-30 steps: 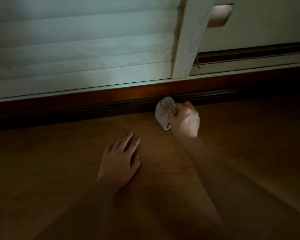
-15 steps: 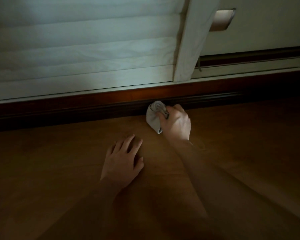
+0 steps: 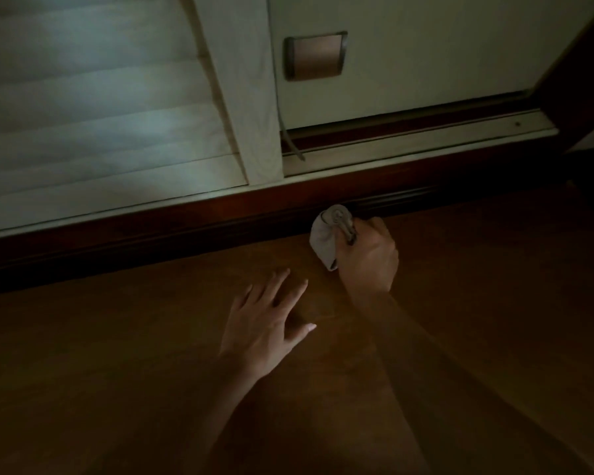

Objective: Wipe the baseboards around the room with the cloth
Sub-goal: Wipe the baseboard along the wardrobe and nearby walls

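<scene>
The right hand (image 3: 367,258) grips the bunched cloth (image 3: 330,234) against the dark baseboard (image 3: 186,224) while the left hand (image 3: 264,323) lies spread on the floor (image 3: 117,354), so firm, even pressure along the moulding's groove probably serves best.

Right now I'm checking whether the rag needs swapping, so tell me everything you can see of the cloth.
The cloth is a small, pale grey rag of soft fabric, bunched into a wad with a twisted knot of folds at its top. The right hand closes its grip around its right side, leaving the left part bulging out. Its top presses against the dark wooden baseboard where that meets the wooden floor. The dim light hides any stains.
</scene>
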The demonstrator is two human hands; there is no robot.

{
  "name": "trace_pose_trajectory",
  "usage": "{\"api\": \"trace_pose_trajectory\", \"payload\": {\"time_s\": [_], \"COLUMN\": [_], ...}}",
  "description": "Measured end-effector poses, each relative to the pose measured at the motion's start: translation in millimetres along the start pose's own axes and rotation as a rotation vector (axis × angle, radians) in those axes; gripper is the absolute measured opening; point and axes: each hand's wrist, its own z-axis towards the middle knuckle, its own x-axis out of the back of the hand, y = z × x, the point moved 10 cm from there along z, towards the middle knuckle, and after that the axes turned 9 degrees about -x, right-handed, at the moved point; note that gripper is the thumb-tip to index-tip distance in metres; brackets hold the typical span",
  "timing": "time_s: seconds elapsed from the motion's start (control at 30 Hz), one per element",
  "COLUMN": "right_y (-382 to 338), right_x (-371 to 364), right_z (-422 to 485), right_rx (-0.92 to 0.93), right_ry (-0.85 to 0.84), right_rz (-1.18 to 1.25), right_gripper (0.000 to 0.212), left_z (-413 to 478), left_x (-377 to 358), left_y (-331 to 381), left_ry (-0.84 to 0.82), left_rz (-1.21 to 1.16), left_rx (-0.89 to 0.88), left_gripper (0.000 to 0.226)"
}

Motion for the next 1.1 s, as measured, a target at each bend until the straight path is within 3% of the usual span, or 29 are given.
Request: {"api": "trace_pose_trajectory", "payload": {"time_s": [0.17,0.33,0.5,0.67,1.1], "right_y": [-11.0,13.9,-18.7,7.2,19.6], "right_x": [-9.3,-3.6,-17.4,-2.4,12.1], "right_z": [3.0,11.2,0.9,13.3,22.0], "right_rx": [0.132,-0.019,0.174,0.078,0.043], "right_ry": [-0.084,-0.061,-0.140,-0.051,0.023], "right_rz": [0.026,0.072,0.034,0.059,0.028], "right_gripper": [0.026,0.028,0.027,0.025,0.022], "left_z": [-1.4,7.1,10.7,10.4,17.3], "left_x": [3.0,-1.6,-2.1,-1.7,0.9], "left_y": [7.6,5.3,15.6,14.0,5.5], "left_ry": [0.004,-0.011,0.033,0.119,0.265], "left_rz": [0.037,-0.035,-0.003,-0.024,-0.080], "left_rx": [0.017,0.052,0.110,0.104,0.065], "left_gripper": [0.077,0.080,0.080,0.078,0.075]}}
